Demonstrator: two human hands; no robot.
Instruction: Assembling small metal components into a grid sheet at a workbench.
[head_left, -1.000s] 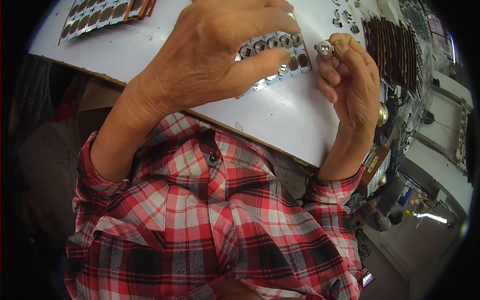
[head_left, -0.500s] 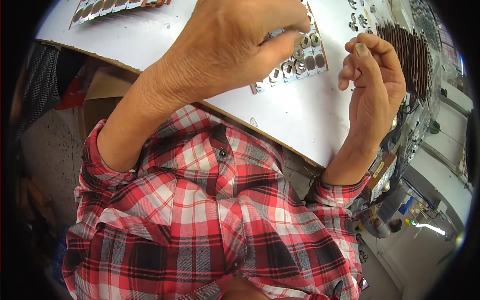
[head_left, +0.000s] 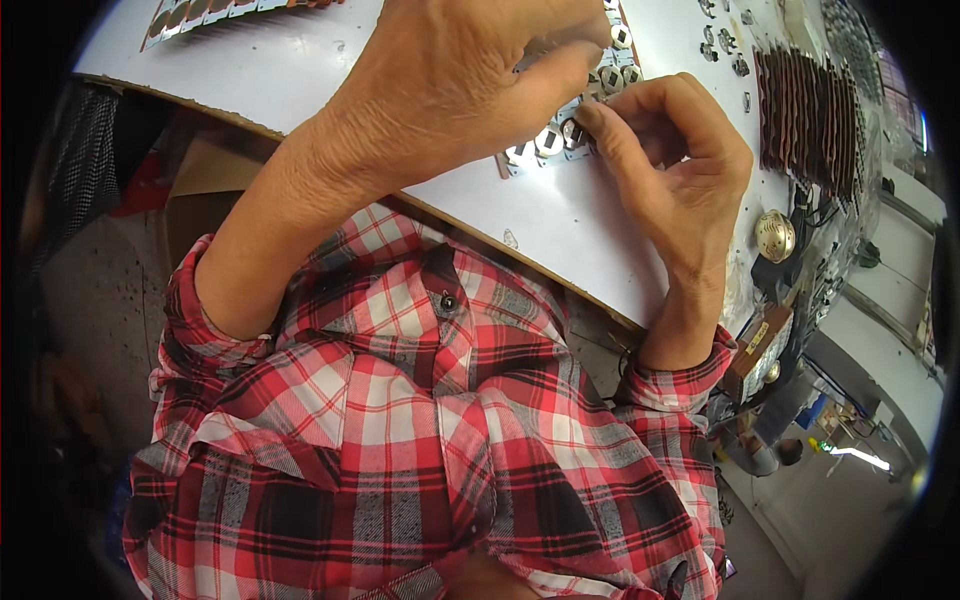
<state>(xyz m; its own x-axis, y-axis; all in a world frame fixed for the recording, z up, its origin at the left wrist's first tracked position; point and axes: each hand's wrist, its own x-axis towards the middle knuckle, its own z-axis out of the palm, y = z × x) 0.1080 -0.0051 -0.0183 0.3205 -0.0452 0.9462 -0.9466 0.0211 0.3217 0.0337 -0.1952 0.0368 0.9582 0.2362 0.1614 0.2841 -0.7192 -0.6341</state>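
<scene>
Tabletop (head_left: 590, 238): panel (head_left: 577, 155) apparently beneath left hand (head_left: 478, 80)

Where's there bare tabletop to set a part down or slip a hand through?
Mostly free: the white tabletop between the board and near edge, left of the right hand; another patch lies between the left forearm and upper-left boards. Crowded: the board beneath the left hand, and the right side, with metal parts and brown strips.
</scene>
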